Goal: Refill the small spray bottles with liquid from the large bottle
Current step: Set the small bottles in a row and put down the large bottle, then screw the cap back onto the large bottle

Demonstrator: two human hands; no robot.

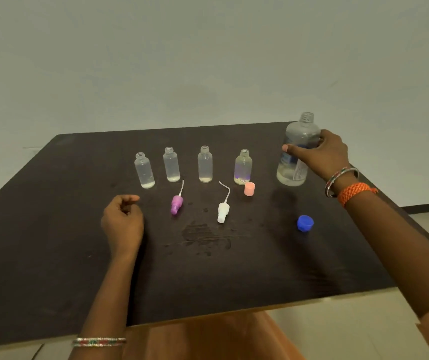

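Head view: right hand grips the upright, uncapped large bottle, right of the four open small bottles; left hand, loosely curled and empty, lies nearer them.

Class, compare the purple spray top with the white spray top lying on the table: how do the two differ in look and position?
The purple spray top is purple with a nearly straight tube; the white spray top is white, and its tube bends over at the end. The purple spray top lies left of the white one, nearer the left hand. Both lie on the dark table, off their bottles, tubes pointing toward the row of small open bottles.
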